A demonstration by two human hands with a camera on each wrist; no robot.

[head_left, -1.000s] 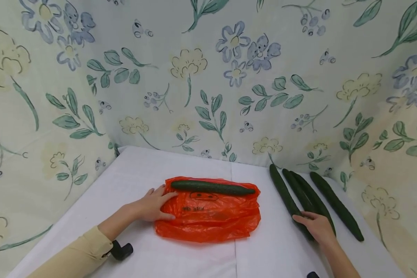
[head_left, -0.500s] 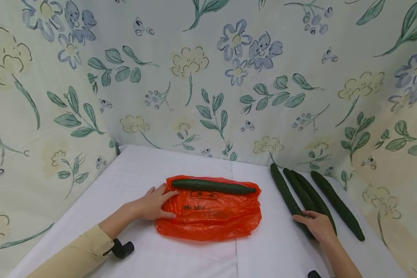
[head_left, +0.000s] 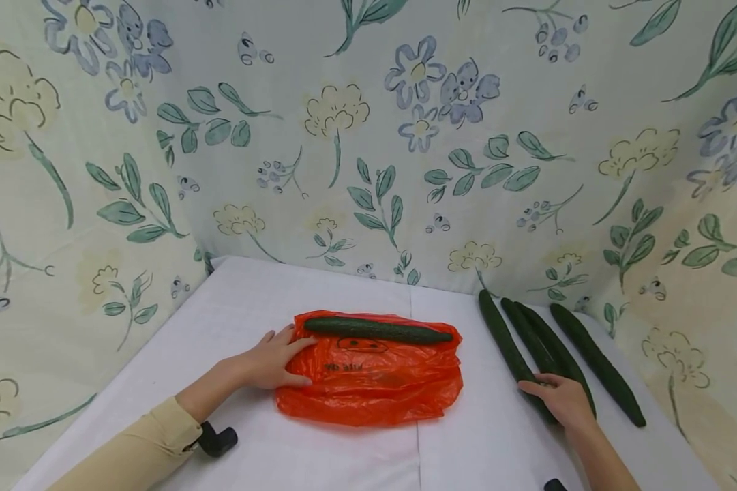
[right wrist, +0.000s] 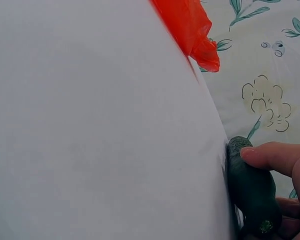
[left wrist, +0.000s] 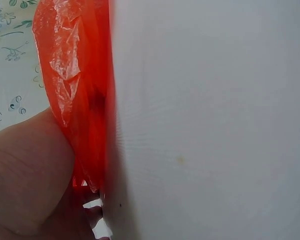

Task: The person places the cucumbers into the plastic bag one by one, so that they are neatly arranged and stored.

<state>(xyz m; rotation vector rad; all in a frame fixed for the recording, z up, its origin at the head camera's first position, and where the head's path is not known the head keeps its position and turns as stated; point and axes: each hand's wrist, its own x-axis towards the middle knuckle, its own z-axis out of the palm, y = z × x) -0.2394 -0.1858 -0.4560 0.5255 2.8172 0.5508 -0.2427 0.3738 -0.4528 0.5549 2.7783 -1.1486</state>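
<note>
My left hand (head_left: pixel 270 361) rests with spread fingers on the left edge of a red plastic bag (head_left: pixel 374 392) lying flat on the table. One dark green cucumber (head_left: pixel 377 330) lies lengthwise along the bag's far edge. At the right, my right hand (head_left: pixel 561 402) grips the near part of another cucumber (head_left: pixel 503 341). In the right wrist view the thumb (right wrist: pixel 270 156) presses on this cucumber (right wrist: pixel 250 190), with fingers on its other side. Close beside it lie two more cucumbers, one (head_left: pixel 530 334) partly hidden behind the other (head_left: pixel 558 348). In the left wrist view the bag (left wrist: pixel 65 60) bunches up by the hand.
A separate cucumber (head_left: pixel 598 365) lies farthest right, near the table's right edge. White cloth covers the table (head_left: pixel 343 457). Flower-patterned fabric (head_left: pixel 270 170) hangs behind it and along both sides. A black wrist device (head_left: pixel 217 442) sits below the left sleeve.
</note>
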